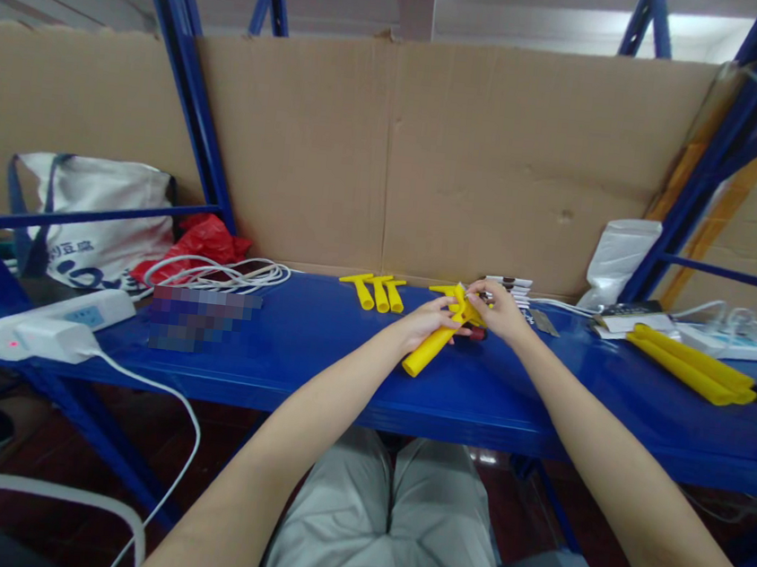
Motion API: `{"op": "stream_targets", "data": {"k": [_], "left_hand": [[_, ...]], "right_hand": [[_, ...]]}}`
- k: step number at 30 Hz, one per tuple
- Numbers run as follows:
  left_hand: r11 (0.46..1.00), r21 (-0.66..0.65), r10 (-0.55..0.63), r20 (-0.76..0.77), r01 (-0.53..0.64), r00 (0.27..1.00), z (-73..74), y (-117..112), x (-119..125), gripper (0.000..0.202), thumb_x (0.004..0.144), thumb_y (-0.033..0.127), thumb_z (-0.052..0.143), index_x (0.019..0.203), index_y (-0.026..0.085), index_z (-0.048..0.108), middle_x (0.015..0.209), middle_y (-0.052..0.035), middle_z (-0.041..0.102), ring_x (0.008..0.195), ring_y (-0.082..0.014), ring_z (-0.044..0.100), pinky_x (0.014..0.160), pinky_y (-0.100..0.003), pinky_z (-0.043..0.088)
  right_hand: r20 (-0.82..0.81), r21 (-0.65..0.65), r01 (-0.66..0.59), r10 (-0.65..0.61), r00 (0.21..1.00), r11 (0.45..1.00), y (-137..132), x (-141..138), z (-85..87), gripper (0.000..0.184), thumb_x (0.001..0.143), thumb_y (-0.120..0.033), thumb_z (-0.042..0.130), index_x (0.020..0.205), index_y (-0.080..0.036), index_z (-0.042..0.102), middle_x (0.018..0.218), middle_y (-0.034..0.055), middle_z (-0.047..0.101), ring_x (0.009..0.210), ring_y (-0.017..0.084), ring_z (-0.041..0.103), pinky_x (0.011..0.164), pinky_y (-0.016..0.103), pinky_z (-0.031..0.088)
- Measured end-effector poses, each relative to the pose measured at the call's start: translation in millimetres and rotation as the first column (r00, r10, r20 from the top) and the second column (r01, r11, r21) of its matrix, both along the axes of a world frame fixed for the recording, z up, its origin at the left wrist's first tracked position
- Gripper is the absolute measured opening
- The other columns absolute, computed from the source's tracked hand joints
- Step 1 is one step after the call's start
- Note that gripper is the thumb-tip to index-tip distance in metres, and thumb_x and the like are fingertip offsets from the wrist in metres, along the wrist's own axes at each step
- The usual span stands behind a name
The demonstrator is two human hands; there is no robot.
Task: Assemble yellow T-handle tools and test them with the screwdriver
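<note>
My left hand [429, 323] is wrapped round a yellow plastic tube [425, 353], whose open round end points down towards me. At the tube's far end, my right hand [494, 309] is closed with fingertips pinching its yellow top; the fingers partly hide that spot. Just left of the hands, three yellow T-shaped pieces [379, 293] lie side by side, each a short tube with a thin crossbar. Another yellow crossbar [444, 289] shows right behind my left hand. Under my right hand is a small dark red object [477, 334], mostly covered.
Two long yellow tubes [688, 363] lie at the right beside a white power strip [737, 344]. A coiled white cable [237, 276], a red bag [200, 242] and another power strip [56, 326] occupy the left. Cardboard [486, 160] stands behind the blue shelf [316, 358].
</note>
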State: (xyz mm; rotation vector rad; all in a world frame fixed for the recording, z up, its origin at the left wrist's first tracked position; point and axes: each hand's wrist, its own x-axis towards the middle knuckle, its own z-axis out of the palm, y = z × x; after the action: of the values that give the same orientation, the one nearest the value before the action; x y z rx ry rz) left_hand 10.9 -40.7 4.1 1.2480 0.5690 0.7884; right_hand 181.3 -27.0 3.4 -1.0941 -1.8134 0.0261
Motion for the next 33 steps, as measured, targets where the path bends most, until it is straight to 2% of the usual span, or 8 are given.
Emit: {"op": "stream_targets", "data": {"k": [9,16,23,28,33], "left_hand": [[1.0,-0.008,0.004,0.009,-0.004,1.0,-0.2,2.8,-1.1,0.062,0.07,-0.008,0.053,0.125,0.018,0.042,0.102,-0.0098,0.063,0.064,-0.0134,0.067,0.05,-0.018,0.044],[1.0,-0.009,0.01,-0.008,-0.01,1.0,4.5,-3.3,-1.2,0.063,0.07,-0.011,0.046,0.127,0.017,0.039,0.102,-0.01,0.064,0.062,-0.0126,0.066,0.047,-0.017,0.043],[1.0,0.001,0.0,-0.007,0.0,1.0,1.9,0.8,-2.0,0.062,0.07,-0.009,0.051,0.125,0.018,0.043,0.1,-0.009,0.064,0.064,-0.0129,0.067,0.048,-0.017,0.043],[0.999,0.028,-0.014,-0.013,0.014,1.0,-0.3,3.9,-3.8,0.062,0.069,-0.009,0.053,0.123,0.02,0.045,0.097,-0.0074,0.064,0.064,-0.0129,0.067,0.05,-0.017,0.042],[0.999,0.051,-0.014,-0.024,0.016,1.0,1.6,0.8,-5.8,0.062,0.069,-0.009,0.052,0.124,0.018,0.044,0.097,-0.0079,0.062,0.064,-0.0131,0.066,0.05,-0.019,0.042]], "right_hand": [[-0.007,-0.008,-0.024,0.024,1.0,1.0,-3.8,-4.5,-0.1,0.01,0.075,-0.031,0.053,0.076,-0.021,0.056,0.091,0.006,0.063,0.092,0.022,0.056,0.083,0.039,0.043],[-0.206,-0.128,-0.065,0.037,0.978,0.99,4.3,-5.6,-6.0,0.016,0.071,-0.036,0.055,0.075,-0.021,0.051,0.086,0.0048,0.059,0.084,0.019,0.055,0.075,0.036,0.048],[-0.275,-0.146,-0.078,0.035,0.961,0.986,8.0,-3.1,-10.7,0.025,0.07,-0.041,0.061,0.084,-0.022,0.051,0.089,0.0031,0.058,0.089,0.018,0.056,0.082,0.037,0.047],[-0.277,-0.188,-0.092,0.037,0.96,0.978,9.1,-0.7,-11.3,0.025,0.071,-0.037,0.061,0.089,-0.022,0.053,0.096,0.0041,0.06,0.094,0.018,0.056,0.089,0.039,0.045],[-0.289,-0.224,-0.152,0.084,0.954,0.963,4.8,-0.9,-8.7,0.023,0.072,-0.036,0.06,0.089,-0.021,0.055,0.095,0.0045,0.062,0.092,0.018,0.057,0.089,0.039,0.045]]}}
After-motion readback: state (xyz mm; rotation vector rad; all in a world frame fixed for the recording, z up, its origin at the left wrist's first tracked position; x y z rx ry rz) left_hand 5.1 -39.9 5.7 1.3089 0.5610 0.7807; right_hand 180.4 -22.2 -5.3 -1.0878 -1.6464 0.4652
